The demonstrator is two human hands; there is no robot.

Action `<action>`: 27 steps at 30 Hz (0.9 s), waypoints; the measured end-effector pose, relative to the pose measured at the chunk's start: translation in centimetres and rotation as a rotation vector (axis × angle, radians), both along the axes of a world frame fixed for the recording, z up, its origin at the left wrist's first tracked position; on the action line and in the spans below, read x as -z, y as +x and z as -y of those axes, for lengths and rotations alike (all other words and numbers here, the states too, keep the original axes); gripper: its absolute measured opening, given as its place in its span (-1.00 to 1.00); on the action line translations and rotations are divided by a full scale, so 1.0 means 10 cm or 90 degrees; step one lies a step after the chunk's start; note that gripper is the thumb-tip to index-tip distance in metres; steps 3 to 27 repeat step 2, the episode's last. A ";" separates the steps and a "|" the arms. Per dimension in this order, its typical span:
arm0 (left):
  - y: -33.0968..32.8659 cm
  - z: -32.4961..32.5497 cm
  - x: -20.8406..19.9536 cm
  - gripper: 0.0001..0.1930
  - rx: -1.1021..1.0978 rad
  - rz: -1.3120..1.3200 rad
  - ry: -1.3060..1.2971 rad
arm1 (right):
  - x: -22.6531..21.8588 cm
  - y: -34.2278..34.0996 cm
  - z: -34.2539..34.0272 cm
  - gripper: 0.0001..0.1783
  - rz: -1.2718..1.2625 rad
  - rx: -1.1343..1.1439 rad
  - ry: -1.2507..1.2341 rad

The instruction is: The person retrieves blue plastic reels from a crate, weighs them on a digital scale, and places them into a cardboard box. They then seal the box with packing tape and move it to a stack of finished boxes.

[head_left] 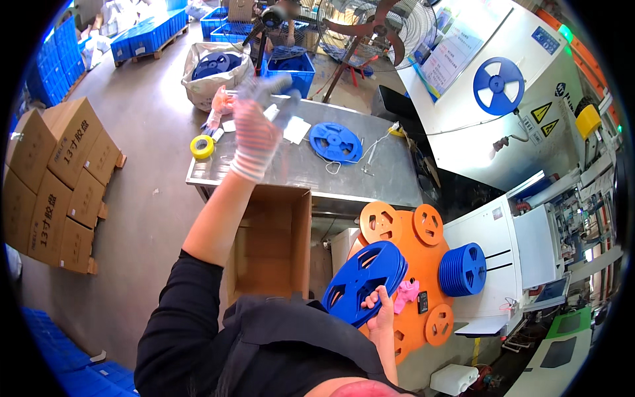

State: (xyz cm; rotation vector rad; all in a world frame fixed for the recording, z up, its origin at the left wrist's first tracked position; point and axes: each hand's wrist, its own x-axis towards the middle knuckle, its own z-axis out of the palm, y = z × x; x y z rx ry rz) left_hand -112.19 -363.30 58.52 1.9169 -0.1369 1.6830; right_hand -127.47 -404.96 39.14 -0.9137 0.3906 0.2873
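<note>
My left hand point(256, 135), in a striped glove, is raised over the metal table. Its fingers are closed on a blurred grey object point(264, 87) whose kind I cannot make out. Bare, my right hand point(379, 309) grips a stack of blue plastic reels point(360, 276) by the hub openings, tilted against my body. An open cardboard box point(301, 238) stands between my arms, below the table's front edge. Another blue reel point(335, 141) lies flat on the metal table point(278, 173), with a thin cord beside it.
A yellow tape roll point(202, 147) sits at the table's left corner. To the right, an orange round board point(423, 264) carries orange reels, a pink cloth point(405, 294) and a stack of blue reels point(463, 268). Stacked cartons point(63, 185) stand left; fans point(377, 30) and a white machine point(489, 152) are beyond.
</note>
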 end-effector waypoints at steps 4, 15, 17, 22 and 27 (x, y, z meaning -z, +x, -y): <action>0.09 -0.01 0.45 -0.71 0.164 -0.057 -0.078 | -0.08 0.04 -0.06 -0.85 -0.007 0.033 -0.019; 0.09 -0.01 0.45 -0.71 0.164 -0.057 -0.078 | -0.08 0.04 -0.06 -0.85 -0.007 0.033 -0.019; 0.09 -0.01 0.45 -0.71 0.164 -0.057 -0.078 | -0.08 0.04 -0.06 -0.85 -0.007 0.033 -0.019; 0.09 -0.01 0.45 -0.71 0.164 -0.057 -0.078 | -0.08 0.04 -0.06 -0.85 -0.007 0.033 -0.019; 0.09 -0.01 0.45 -0.71 0.164 -0.057 -0.078 | -0.08 0.04 -0.06 -0.85 -0.007 0.033 -0.019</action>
